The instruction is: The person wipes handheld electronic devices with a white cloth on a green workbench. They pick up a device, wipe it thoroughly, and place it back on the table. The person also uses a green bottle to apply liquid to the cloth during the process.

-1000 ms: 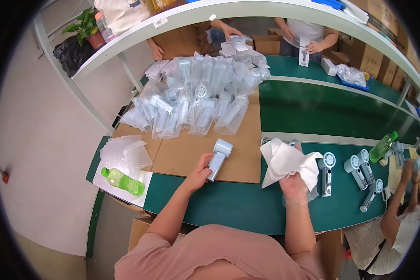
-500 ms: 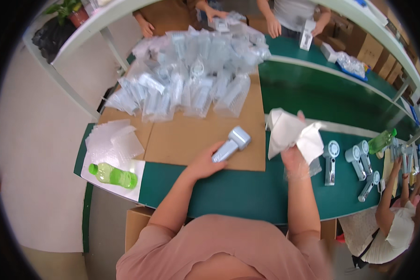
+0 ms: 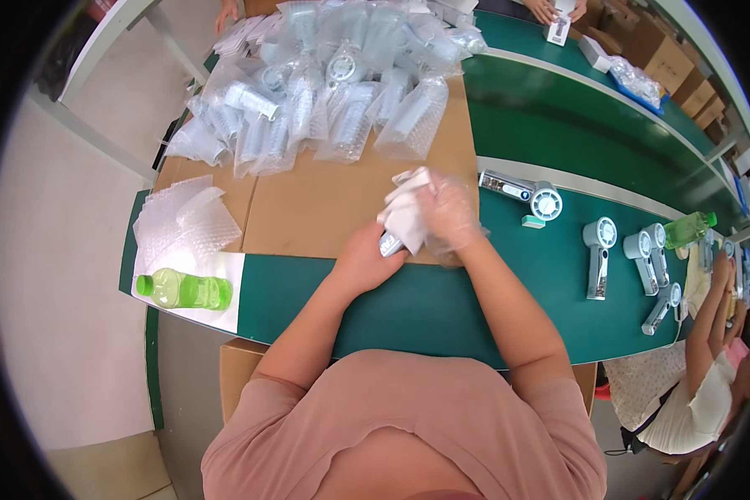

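My left hand [image 3: 368, 260] is closed around the handle of a light blue handheld fan [image 3: 389, 243], above the near edge of the cardboard. A crumpled white cloth [image 3: 403, 212] covers the rest of that fan. My right hand [image 3: 453, 218], with clear plastic around it, grips the cloth and presses it against the fan. Just right of the cardboard lies another handheld fan [image 3: 521, 191], beside a small green and white block [image 3: 533, 222]. Further right, a fan [image 3: 598, 254] lies on the green table with several more beyond it.
Many bubble-wrapped fans [image 3: 342, 100] are heaped on the cardboard sheet [image 3: 308, 212]. At left are bubble-wrap bags [image 3: 179, 218] and a green bottle [image 3: 187, 289]; another green bottle [image 3: 690, 229] lies at right. Other people work across the table and at far right; one holds a white box [image 3: 560, 25].
My right hand has swung left with the cloth, from over the green table onto the fan in my left hand. The fan and block beside the cardboard now show. The view has shifted.
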Demonstrator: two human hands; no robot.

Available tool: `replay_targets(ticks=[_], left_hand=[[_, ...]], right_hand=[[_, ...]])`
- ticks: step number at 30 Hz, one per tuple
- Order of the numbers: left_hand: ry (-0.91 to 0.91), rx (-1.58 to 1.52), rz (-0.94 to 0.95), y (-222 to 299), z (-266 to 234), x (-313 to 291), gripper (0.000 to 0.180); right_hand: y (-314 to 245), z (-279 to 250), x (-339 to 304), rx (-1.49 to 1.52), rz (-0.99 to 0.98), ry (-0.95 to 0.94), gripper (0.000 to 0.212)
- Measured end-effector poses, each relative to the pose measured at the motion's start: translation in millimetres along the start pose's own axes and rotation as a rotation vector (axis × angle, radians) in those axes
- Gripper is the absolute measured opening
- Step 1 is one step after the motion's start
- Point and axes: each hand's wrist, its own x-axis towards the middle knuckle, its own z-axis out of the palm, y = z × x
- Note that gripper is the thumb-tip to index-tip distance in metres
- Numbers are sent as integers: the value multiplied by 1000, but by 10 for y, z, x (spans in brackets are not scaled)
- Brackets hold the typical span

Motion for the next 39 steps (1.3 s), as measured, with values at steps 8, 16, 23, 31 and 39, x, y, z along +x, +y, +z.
replay_targets(ticks=[8, 16, 23, 31, 39], left_hand=[[279, -179, 217, -131, 210, -48, 49], [458, -65, 500, 63, 361, -146, 53], [-225, -818, 19, 128, 345, -397, 36], [407, 257, 28, -352, -571, -501, 20], [647, 1229, -437, -1572, -1553, -184, 11]], right_hand=[[43, 57, -326, 1117, 376, 49, 35], [202, 408, -507, 1375, 283, -34, 29], [-75, 109, -714, 1065, 227, -13, 27], [68, 28, -851, 987, 330, -34, 49], [274, -169, -846, 897, 426, 52, 45]])
